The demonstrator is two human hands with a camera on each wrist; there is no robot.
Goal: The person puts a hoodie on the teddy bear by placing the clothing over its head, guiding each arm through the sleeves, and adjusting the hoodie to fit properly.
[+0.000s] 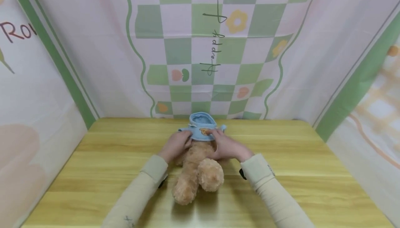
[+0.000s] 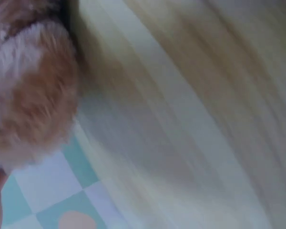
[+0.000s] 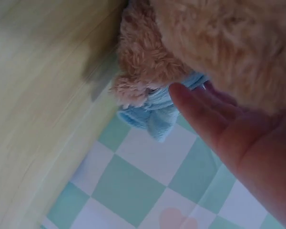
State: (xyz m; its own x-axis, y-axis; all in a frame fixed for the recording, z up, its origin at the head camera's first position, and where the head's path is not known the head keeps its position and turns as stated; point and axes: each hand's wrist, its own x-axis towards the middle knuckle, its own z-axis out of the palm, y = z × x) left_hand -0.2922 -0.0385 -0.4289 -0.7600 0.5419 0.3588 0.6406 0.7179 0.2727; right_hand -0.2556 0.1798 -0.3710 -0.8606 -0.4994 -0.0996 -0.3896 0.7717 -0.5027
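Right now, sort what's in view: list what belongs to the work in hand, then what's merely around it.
In the work:
- tan plush toy, legs toward the person
- blue garment, at the toy's far end
- left hand and right hand, both touching the garment

Merely around it:
- wooden table
- checkered backdrop, behind the table

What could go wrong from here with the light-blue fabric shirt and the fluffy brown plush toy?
The light-blue fabric shirt could bunch or snag: no head shows through its round neck opening. The fluffy brown plush toy might slide on the yellowish wood-grain table if tugged. The right hand touches the shirt's front, so uneven pulling could twist it.
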